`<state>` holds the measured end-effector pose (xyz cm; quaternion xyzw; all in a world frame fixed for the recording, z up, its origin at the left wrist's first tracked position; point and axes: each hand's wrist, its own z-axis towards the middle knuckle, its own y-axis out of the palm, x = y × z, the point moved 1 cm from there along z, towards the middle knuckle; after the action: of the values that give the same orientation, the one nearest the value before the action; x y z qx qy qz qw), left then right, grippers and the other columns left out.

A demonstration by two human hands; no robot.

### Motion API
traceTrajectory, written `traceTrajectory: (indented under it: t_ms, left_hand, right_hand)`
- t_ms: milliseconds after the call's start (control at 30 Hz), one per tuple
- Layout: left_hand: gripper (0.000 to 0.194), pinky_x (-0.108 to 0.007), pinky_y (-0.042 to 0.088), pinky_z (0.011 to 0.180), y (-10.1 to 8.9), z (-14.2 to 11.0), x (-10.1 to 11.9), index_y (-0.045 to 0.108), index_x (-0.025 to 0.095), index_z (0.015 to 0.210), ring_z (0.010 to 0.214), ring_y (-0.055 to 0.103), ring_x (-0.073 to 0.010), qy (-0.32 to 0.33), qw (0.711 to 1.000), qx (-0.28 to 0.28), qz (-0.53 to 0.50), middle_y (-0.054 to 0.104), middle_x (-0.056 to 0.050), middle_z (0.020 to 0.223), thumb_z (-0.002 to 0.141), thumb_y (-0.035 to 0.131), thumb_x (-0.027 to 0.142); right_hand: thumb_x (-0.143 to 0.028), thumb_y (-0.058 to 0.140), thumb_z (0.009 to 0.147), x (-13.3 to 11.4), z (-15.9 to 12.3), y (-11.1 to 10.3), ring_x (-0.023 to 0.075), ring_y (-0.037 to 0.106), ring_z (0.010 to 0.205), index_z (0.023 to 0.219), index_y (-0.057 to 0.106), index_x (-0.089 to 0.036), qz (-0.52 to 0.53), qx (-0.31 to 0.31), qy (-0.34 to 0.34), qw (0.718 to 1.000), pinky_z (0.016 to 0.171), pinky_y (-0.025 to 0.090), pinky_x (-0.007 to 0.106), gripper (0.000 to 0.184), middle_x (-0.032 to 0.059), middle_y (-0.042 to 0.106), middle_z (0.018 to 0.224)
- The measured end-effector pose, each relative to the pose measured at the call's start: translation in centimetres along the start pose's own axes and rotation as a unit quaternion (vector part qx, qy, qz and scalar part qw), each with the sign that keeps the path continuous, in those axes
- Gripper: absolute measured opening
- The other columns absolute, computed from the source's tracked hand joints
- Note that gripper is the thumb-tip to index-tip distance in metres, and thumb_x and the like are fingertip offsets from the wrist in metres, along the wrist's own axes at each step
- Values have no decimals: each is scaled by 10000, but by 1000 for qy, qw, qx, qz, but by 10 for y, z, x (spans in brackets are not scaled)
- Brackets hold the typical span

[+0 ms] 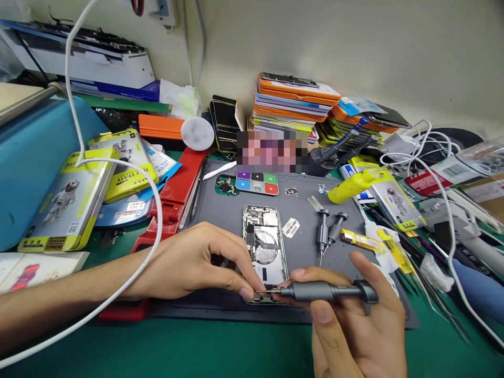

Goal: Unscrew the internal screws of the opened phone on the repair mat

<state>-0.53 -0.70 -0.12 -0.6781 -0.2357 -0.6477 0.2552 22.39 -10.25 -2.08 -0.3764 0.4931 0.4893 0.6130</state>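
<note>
An opened phone housing (277,262) lies on the dark grey work mat (220,220), its round coil and inner parts bare. My right hand (354,320) holds a grey precision screwdriver (315,291) level over the housing's near end, the tip pointing left. My left hand (205,262) reaches in from the left, thumb and index finger pinched at the screwdriver's tip. Whatever sits between those fingertips is too small to make out. Two more screwdrivers, one dark (322,231) and one lighter (336,231), lie on the mat beyond my right hand.
A razor blade (292,228) and small metal parts (291,191) lie on the mat. A yellow bottle (350,189) stands at its right. Battery boxes (66,199) and a red tool (185,178) are at left. A white cable (157,210) loops across the left forearm.
</note>
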Motion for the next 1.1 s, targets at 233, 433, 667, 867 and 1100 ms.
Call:
traceTrajectory:
  t_ms: [233,433,667,867,1100]
  left_hand:
    - [87,-228,613,855,0,0,1,910,217,1027,920,802,-177,1,1000,1,0,863,-56,993,954,862,222]
    - [84,-213,604,846,0,1,1,911,215,1014,915,802,-167,6,1000,0,-9,865,-48,988,949,864,192]
    - [99,-229,598,845,0,1,1,910,213,1033,908,785,-173,1,1000,-6,3,859,-55,1003,939,879,226]
    - [77,-201,595,851,0,1,1,908,196,1010,912,790,-156,7,1000,-4,-4,856,-52,989,944,869,189]
    - [78,-181,591,862,1,1,0,905,184,1018,922,785,-144,6,1000,-7,2,853,-46,992,960,855,200]
  right_hand:
    - [-192,664,1058,-2,-1,1,206,851,896,1515,540,-347,-5,0,-4,1000,787,723,320,498,62,848,1041]
    - [-167,639,1068,-3,-1,1,188,847,889,1509,552,-347,22,-9,6,1000,778,722,300,484,50,841,1038]
    - [-175,638,1071,-3,0,2,168,843,903,1518,551,-354,13,-8,7,1000,816,709,276,490,44,844,1048]
    - [-196,647,1070,-2,-1,0,175,838,907,1525,546,-347,-6,-5,7,1000,809,700,265,489,56,846,1031]
    - [-294,678,1064,-9,-5,9,163,815,897,1492,556,-376,-23,33,53,998,815,674,251,453,34,830,1005]
